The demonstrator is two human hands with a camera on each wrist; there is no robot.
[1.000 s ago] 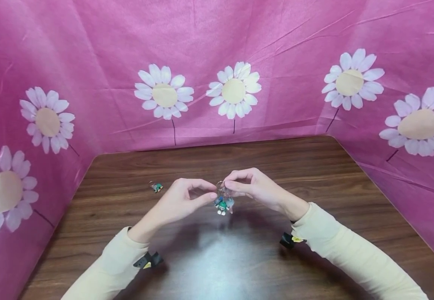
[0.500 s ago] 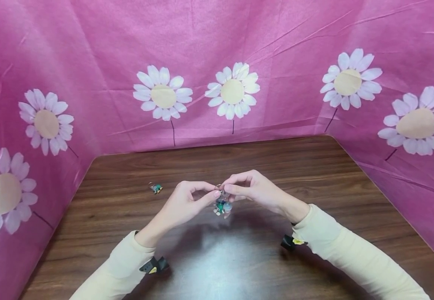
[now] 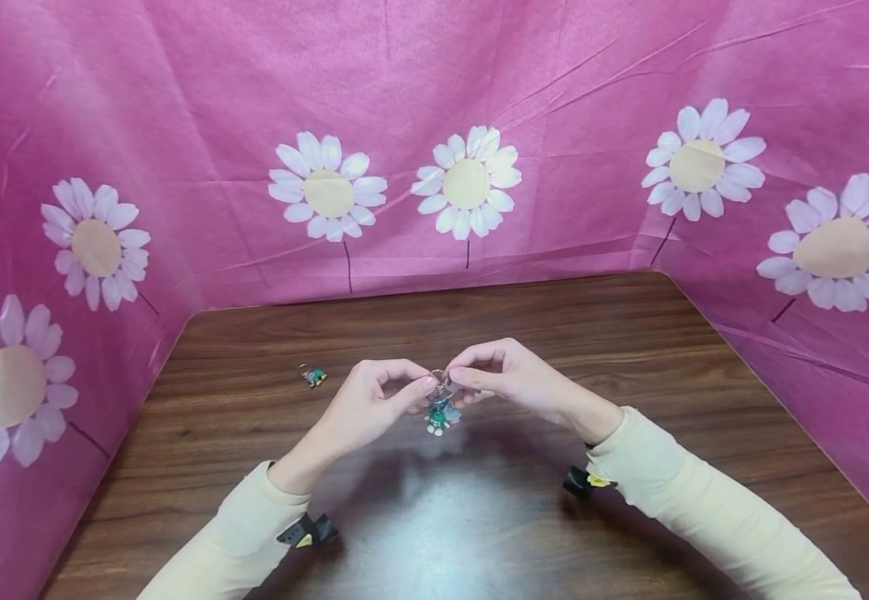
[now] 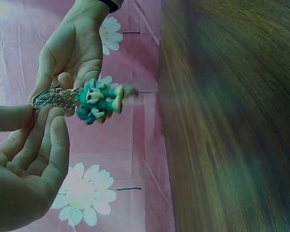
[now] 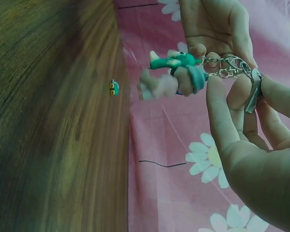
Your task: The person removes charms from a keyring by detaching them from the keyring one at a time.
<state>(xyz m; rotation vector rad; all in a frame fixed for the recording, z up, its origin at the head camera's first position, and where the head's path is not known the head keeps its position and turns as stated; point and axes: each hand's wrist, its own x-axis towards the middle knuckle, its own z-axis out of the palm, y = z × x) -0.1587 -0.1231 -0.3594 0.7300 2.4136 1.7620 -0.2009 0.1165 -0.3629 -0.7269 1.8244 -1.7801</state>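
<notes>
My left hand and right hand meet above the middle of the table, pinching a bunch of metal key rings between thumbs and fingertips. From the rings, short chains carry several small figure keychains, which dangle below the fingers. One figure is green with pale feet. Another figure, blurred, has a blue-grey top and a pale body. At my right thumb, a flat silvery piece shows beside the rings. The fingertips partly cover the rings.
Another green figure keychain with its own ring lies on the wooden table, left of my left hand. A pink cloth printed with daisies stands around the table's back and sides.
Both hands stay close together at the rings with slight finger shifts; the left forearm has moved a little right. The hanging figures have swung and turned. The keychain on the table stays put.
</notes>
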